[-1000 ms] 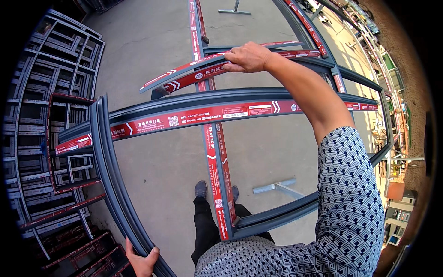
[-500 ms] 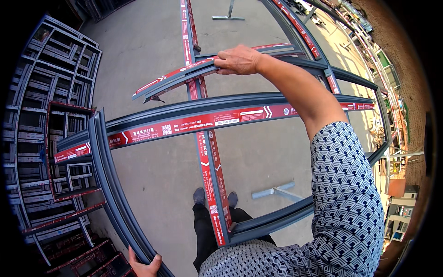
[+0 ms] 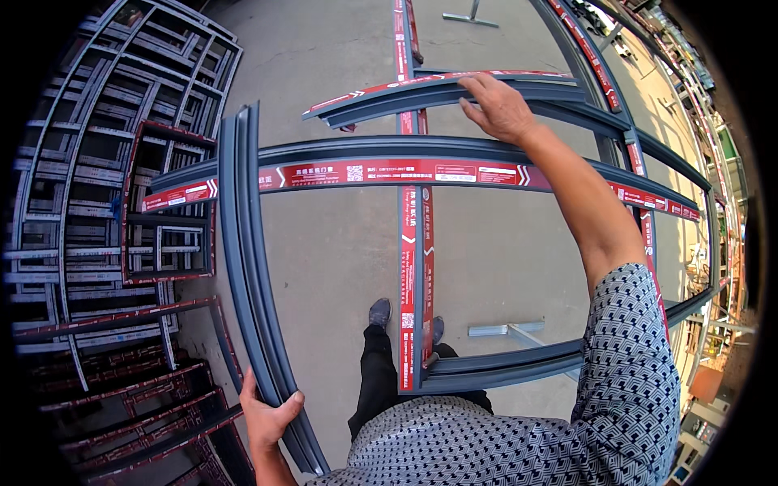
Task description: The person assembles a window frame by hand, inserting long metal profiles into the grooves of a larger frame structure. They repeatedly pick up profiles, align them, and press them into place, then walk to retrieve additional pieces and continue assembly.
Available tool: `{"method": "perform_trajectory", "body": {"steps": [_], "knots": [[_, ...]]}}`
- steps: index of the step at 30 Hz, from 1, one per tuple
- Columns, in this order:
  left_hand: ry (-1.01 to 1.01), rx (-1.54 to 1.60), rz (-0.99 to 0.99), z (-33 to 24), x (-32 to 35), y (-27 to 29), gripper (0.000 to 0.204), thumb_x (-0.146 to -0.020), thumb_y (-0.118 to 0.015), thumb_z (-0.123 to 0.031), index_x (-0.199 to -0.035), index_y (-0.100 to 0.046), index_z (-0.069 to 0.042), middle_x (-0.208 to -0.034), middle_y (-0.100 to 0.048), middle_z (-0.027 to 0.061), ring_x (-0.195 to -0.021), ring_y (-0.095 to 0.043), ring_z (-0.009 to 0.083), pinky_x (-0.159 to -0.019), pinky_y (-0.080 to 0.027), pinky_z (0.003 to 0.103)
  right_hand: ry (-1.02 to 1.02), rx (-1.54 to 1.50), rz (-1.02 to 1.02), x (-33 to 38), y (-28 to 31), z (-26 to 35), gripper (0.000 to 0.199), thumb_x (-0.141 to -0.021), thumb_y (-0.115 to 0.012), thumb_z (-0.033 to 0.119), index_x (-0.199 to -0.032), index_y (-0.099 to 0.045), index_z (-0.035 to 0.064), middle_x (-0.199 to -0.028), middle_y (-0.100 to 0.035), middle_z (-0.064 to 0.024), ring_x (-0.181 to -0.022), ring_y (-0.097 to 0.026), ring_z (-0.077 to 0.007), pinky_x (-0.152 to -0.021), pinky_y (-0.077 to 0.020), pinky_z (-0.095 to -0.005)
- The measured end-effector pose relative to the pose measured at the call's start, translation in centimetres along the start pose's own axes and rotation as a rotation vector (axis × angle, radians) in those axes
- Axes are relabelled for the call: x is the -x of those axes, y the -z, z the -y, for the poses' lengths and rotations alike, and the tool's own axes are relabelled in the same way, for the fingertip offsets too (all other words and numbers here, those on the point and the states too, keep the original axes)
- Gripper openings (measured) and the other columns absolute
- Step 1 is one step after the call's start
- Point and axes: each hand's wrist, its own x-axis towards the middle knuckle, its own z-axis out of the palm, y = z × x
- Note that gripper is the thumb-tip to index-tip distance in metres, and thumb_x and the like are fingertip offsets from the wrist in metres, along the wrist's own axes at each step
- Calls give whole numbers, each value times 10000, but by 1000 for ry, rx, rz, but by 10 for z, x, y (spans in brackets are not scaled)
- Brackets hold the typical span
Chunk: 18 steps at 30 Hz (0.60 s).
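My left hand (image 3: pixel 271 417) is wrapped round the lower part of a long dark grey metal profile (image 3: pixel 253 267), its thumb lying across the near face. This profile stands upright in view at the left and crosses in front of a long grey horizontal bar with red film (image 3: pixel 324 174). At the upper middle, a shorter grey profile with a red strip (image 3: pixel 389 101) lies across the bars. Over it is my right hand (image 3: pixel 498 105), fingers loosely stretched and thumb apart, fingertips at the profile's red top edge. Whether they touch it I cannot tell.
Two red-filmed vertical bars (image 3: pixel 408 283) run down towards my body, joined to a grey lower bar (image 3: pixel 502 368). Stacked window frames (image 3: pixel 97 202) crowd the left side. A metal stand foot (image 3: pixel 506 330) rests on the concrete floor (image 3: pixel 324 267). More frames stand at the right.
The view has shifted, so the frames sit further right. My right hand has loosened from the shorter profile and its fingers have spread. My left hand keeps its hold on the long profile.
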Motion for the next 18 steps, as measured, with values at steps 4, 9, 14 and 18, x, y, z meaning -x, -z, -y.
{"method": "perform_trajectory", "body": {"steps": [4,9,14,18], "knots": [[-45,90,62,-34,7,-22,780,-698,-952,-137,-1390,-625,14,-1114,-707,33,-954,-672,125,-884,-576,307,-178,-262,-171,13,30,80,167,-1026,-700,166,-1141,-697,45,-1041,-701,-121,-916,-737,-288,-780,-607,-394],[-122,41,178,-36,17,-41,908,-729,-953,-124,-1537,-562,11,-1226,-699,66,-1062,-676,138,-946,-580,320,-287,-930,35,53,68,231,283,-1084,-692,290,-1110,-706,9,-933,-690,-93,-835,-719,-185,-746,-585,-345],[-170,23,301,-46,35,-71,926,-761,-943,-119,-1577,-528,23,-1296,-704,89,-1110,-680,147,-993,-569,324,-470,-1373,389,101,81,326,498,-1097,-657,457,-1043,-634,-37,-918,-724,-147,-799,-724,-209,-765,-596,-383],[-161,51,360,-38,50,-82,898,-823,-938,-125,-1595,-507,31,-1355,-699,105,-1174,-672,158,-1038,-547,330,-736,-1750,272,134,85,348,316,-1150,-590,334,-1119,-575,20,-951,-717,-58,-820,-721,-124,-710,-616,-308]]}}
